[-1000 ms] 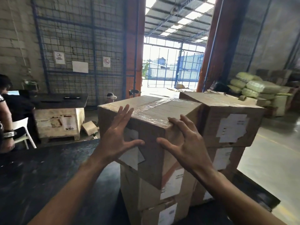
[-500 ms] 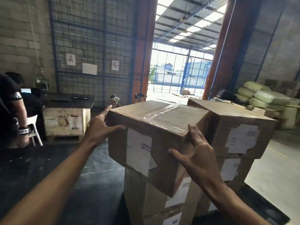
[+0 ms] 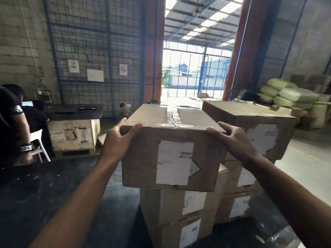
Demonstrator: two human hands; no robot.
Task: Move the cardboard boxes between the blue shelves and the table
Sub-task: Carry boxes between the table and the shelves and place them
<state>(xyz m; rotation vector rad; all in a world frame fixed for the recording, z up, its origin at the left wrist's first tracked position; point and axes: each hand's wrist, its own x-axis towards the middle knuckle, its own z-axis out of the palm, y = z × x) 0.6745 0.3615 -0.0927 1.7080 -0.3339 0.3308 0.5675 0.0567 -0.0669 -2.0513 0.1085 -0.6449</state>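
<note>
A taped cardboard box (image 3: 172,140) with a white label on its near face tops the left stack of boxes (image 3: 179,215). My left hand (image 3: 118,140) grips its upper left corner, thumb on the near edge and fingers along the left side. My right hand (image 3: 232,138) clasps the upper right corner. The box faces me squarely and overhangs the stack towards me. A second stack of boxes (image 3: 250,133) stands right behind it on the right. No blue shelves are in view.
The stacks rest on a dark table surface (image 3: 44,194). A person in black (image 3: 12,126) is at the left beside a white chair (image 3: 40,145). A wooden crate (image 3: 73,136) sits behind. Green sacks (image 3: 290,97) pile up at the right by the open doorway.
Both hands went from hovering over the box to gripping its upper corners. The box has turned from corner-on to facing me squarely.
</note>
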